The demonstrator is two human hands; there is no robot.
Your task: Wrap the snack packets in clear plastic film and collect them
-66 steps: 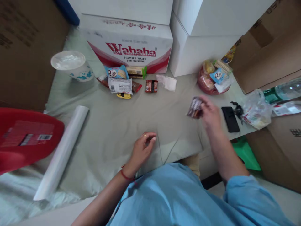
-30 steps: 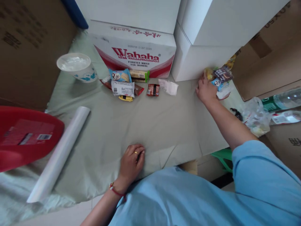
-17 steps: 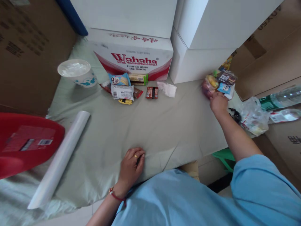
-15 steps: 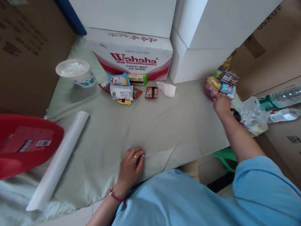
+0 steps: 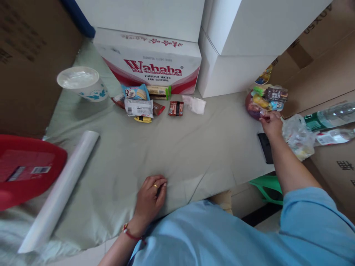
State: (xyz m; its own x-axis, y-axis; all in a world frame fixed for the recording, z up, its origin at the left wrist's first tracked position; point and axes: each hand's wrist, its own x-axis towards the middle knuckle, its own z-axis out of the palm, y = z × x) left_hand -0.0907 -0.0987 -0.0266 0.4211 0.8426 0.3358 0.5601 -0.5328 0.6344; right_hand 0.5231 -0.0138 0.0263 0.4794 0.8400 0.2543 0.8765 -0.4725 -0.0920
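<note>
My left hand [image 5: 152, 195] rests near the table's front edge, fingers curled together, with nothing visible in them. At the table's right side, my right hand [image 5: 271, 125] is pinched at the near side of a reddish, rounded container [image 5: 252, 107] heaped with wrapped snacks. What its fingertips hold is too small to make out. On that heap lie a dark cocoa packet [image 5: 276, 94] and a blue snack packet [image 5: 276, 106]. Well to the left of my right hand is a pile of snacks, with a white packet [image 5: 139, 108] on it and a small red-brown packet [image 5: 176, 108] beside it.
A Wahaha water carton [image 5: 155, 68] and white boxes [image 5: 235, 74] line the back. A paper tub [image 5: 93, 92], a plastic roll [image 5: 59, 190] and a red object [image 5: 30, 162] stand left. A black phone-like object [image 5: 265, 148], plastic bag [image 5: 298, 136] and bottles [image 5: 330, 116] lie right.
My right hand has drawn back slightly from the snack heap, toward me and to the right. The black phone-like object now shows more fully. My left hand stays resting; the view has shifted slightly.
</note>
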